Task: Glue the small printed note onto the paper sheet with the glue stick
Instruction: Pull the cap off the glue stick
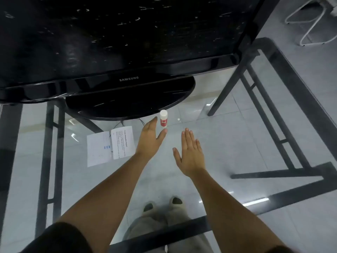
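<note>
A glue stick (163,118), white-capped with a red label, stands upright on the glass table just in front of the monitor base. My left hand (150,138) is open right below it, thumb and fingers spread on either side without touching it. My right hand (190,151) hovers flat and open to the right, holding nothing. Left of my left hand lie two papers: a printed note (122,142) with a heading and text lines, overlapping the right edge of a paler paper sheet (98,149).
A black Samsung monitor (109,42) on an oval base (127,101) fills the back of the glass table (237,143). Dark table-frame bars show through the glass. My feet (162,205) are visible below. A white wire frame (310,24) stands on the floor at far right.
</note>
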Motion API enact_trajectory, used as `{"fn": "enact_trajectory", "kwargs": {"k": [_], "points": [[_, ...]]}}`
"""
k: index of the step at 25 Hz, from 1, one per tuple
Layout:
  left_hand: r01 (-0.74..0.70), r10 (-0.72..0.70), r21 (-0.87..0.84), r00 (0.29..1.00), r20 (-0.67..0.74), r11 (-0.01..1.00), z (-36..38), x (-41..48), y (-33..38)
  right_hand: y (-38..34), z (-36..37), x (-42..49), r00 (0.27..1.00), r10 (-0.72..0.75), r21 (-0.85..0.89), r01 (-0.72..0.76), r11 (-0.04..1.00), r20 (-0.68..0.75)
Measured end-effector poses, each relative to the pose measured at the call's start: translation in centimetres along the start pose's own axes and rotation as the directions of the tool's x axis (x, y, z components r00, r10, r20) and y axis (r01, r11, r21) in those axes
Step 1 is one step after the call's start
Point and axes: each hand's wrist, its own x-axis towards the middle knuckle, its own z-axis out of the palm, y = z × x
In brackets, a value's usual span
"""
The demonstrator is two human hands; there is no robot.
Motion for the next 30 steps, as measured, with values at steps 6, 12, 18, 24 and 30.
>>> {"fn": "enact_trajectory", "kwargs": {"k": [6, 12, 18, 24, 30], "points": [[-0.035, 0.002, -0.217, 0.988, -0.152, 0.976, 1.1, 1.7, 0.7, 0.2, 0.5, 0.1, 0.998, -0.005, -0.04, 0.003, 0.999, -0.057], [-0.02, -0.005, -0.18, 0.991, -0.136, 0.984, 0.7, 1.8, 1.0, 0.3, 0.6, 0.1, 0.999, -0.007, -0.045, 0.005, 0.999, -0.034], [-0.111, 0.099, -0.161, 0.992, -0.082, 0.981, -2.7, -0.1, 1.3, 0.4, -2.5, 0.6, 1.0, 0.005, 0.305, -0.002, 0.952, -0.008], [-0.16, 0.155, -0.103, 0.987, -0.05, 0.982, -5.7, -2.0, 2.9, -1.0, -10.9, 2.7, 0.978, 0.146, 0.813, 0.035, 0.581, -0.146], [-0.24, 0.237, -0.061, 0.97, -0.057, 0.969, -6.8, -3.0, 4.5, -3.0, -15.3, 3.4, 0.988, -0.075, 0.781, 0.155, 0.605, -0.138]]}}
